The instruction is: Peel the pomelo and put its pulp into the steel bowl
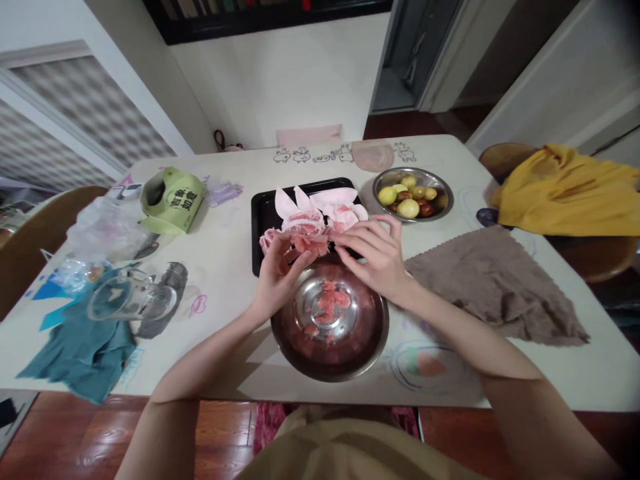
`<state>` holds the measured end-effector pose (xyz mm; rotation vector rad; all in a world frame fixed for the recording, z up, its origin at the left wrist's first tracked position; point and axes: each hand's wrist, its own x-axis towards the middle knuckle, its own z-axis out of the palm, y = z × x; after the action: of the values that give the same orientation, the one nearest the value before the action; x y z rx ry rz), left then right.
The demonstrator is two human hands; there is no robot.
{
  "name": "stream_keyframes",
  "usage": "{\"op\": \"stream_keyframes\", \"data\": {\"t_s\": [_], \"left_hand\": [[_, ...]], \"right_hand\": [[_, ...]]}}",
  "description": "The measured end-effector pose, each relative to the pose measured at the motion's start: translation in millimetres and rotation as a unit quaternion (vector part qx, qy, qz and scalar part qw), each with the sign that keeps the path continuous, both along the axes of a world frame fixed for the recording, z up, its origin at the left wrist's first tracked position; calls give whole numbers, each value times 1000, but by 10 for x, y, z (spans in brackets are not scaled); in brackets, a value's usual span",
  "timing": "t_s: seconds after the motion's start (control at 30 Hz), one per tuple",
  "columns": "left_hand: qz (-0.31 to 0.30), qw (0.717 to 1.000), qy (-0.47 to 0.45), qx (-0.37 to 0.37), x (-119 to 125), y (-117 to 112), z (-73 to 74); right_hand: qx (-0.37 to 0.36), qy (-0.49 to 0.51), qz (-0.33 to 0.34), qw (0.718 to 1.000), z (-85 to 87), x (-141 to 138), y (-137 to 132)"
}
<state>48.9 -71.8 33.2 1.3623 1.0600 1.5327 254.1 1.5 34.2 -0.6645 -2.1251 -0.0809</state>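
Observation:
My left hand grips a piece of pink pomelo between thumb and fingers. From the other side, my right hand pinches the same piece; its fingertips are partly hidden. Both hands are just above the far rim of a steel bowl. Inside the bowl lie several loose bits of pink pulp. Right behind the hands, a black tray carries more pomelo and pale pink peel with pointed flaps standing up.
A smaller steel bowl of mixed fruit stands at the back right, near a brown cloth. On the left are a glass pitcher, a teal cloth, a green bag and a clear plastic bag. Yellow fabric covers a chair.

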Motion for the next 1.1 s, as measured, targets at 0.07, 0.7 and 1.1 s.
{"op": "stream_keyframes", "data": {"t_s": [0.07, 0.7, 1.1], "left_hand": [[1, 1000, -1, -2, -2, -6, 1], [-27, 997, -49, -62, 23, -43, -56], [-32, 994, -57, -86, 4, -51, 23]], "right_hand": [[41, 0, 13, 999, 36, -35, -98], [187, -32, -33, 981, -27, -70, -147], [107, 4, -16, 994, 28, -67, -195]]}}
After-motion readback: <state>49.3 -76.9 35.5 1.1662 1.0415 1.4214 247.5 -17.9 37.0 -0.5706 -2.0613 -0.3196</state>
